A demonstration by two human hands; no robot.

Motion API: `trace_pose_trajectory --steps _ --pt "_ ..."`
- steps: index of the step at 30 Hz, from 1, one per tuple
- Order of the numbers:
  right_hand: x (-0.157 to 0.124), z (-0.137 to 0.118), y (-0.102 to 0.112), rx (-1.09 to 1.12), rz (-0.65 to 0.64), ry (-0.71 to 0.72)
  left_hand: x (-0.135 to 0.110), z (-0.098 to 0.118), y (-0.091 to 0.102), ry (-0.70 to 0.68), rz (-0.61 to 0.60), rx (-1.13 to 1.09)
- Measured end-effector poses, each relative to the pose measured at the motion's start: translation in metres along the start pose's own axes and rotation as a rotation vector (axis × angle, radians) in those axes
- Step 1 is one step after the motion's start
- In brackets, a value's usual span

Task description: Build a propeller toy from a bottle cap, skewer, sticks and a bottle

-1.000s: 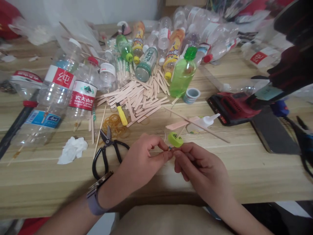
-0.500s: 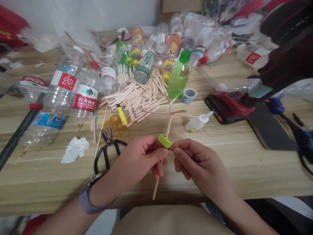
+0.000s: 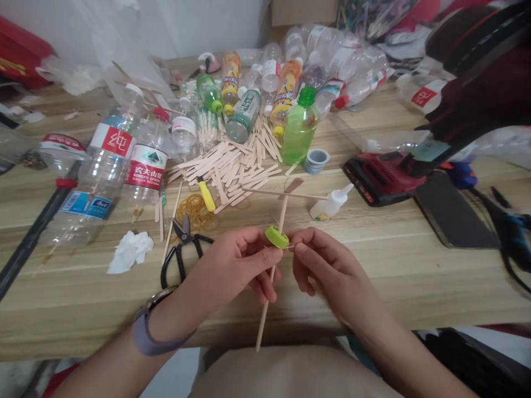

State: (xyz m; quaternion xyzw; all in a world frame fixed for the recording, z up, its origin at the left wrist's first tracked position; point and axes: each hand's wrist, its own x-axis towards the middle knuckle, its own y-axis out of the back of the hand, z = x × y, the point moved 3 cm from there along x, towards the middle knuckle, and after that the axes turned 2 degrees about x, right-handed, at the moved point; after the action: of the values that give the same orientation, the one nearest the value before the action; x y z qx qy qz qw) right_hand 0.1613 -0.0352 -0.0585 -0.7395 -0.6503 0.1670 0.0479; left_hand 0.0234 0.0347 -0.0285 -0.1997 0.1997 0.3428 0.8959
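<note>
Head view. Lime-green bottle cap [image 3: 276, 236], round, tilted, threaded on a thin pale skewer [image 3: 264, 309] with a crosspiece at its far end. Held over the near table edge, between both hands. Left hand [image 3: 232, 268] pinched shut on the skewer just under the cap. Right hand [image 3: 327, 271] with fingertips closed beside the cap's rim, item too small to tell.

Below: light wood-grain table [image 3: 415, 265], black scissors [image 3: 182, 249], glue bottle [image 3: 329, 203], heap of craft sticks [image 3: 232, 166], green bottle [image 3: 299, 128], red power tool [image 3: 381, 174]. White wall behind.

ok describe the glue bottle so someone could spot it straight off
Find the red tool on the right of the table. Just left of it lies a small glue bottle, nozzle pointing toward the tool. Unlike the clear drink bottles behind, it is opaque white.
</note>
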Motion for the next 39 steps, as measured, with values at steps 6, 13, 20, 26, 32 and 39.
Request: trace_pose_trajectory --steps 6,13,20,26,32,39 --pt "-0.001 0.007 0.001 0.077 -0.048 -0.164 0.002 0.001 0.005 -0.061 0.05 -0.001" --pt "-0.012 -0.004 0.023 -0.338 -0.13 -0.18 -0.001 0.002 0.016 -0.13 0.236 0.002" --pt "-0.033 -0.013 0.059 -0.639 -0.229 -0.163 -0.001 0.003 0.03 -0.234 0.419 -0.09" --pt "-0.037 -0.015 0.08 -0.866 -0.226 -0.173 -0.005 0.006 0.042 -0.262 0.553 -0.278" --pt "-0.021 -0.016 0.058 -0.895 -0.228 0.093 -0.004 -0.004 0.033 -0.196 0.468 -0.289" --pt "-0.006 -0.028 0.008 -0.844 -0.103 0.257 0.0 -0.022 0.011 -0.097 0.216 -0.242"
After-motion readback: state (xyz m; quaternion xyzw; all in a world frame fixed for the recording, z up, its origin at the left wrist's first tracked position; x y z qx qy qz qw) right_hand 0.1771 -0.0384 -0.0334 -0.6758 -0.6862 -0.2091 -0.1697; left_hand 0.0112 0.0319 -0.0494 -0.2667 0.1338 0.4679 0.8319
